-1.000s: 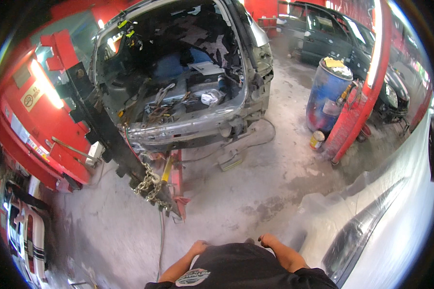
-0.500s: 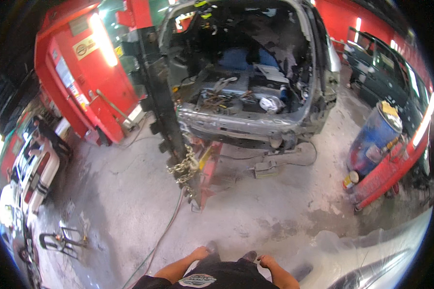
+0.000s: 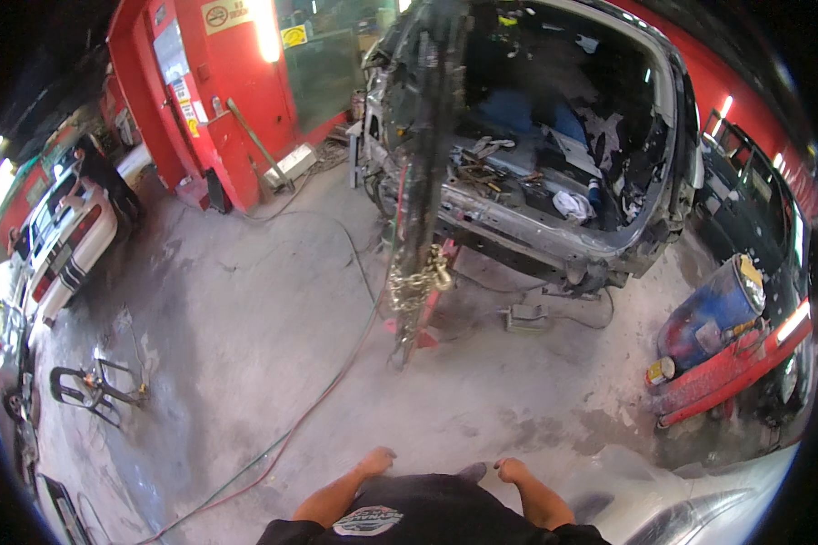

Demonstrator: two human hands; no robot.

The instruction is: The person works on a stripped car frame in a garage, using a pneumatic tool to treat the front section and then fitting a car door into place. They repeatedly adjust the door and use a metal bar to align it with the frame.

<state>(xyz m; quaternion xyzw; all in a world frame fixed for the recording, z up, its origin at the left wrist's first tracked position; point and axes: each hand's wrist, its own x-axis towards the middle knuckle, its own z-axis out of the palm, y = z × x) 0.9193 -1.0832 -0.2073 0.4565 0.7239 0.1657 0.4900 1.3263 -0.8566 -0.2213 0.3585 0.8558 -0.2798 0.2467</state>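
Observation:
My left hand (image 3: 375,461) hangs at my left side above the floor, its fingers loosely curled in. At my right side is my right hand (image 3: 513,470), also curled closed. No thing shows in either hand, and neither touches anything around it. Ahead stands a stripped car body (image 3: 554,238) with its rear open; loose tools and a white crumpled cloth (image 3: 573,206) lie inside. In front of its left part rises a dark upright post (image 3: 423,173), wrapped with a metal chain (image 3: 418,283).
A green and red hose (image 3: 286,438) crosses the floor. Right are a blue drum (image 3: 711,313) and red wheeled equipment (image 3: 727,380). Plastic sheeting (image 3: 691,495) covers a car beside me. A small black frame (image 3: 95,389) and a white car (image 3: 71,250) with a person near it are left.
My view has turned left and I seem to have stepped forward; the post and car body now sit farther right. Both hands still hang at my sides.

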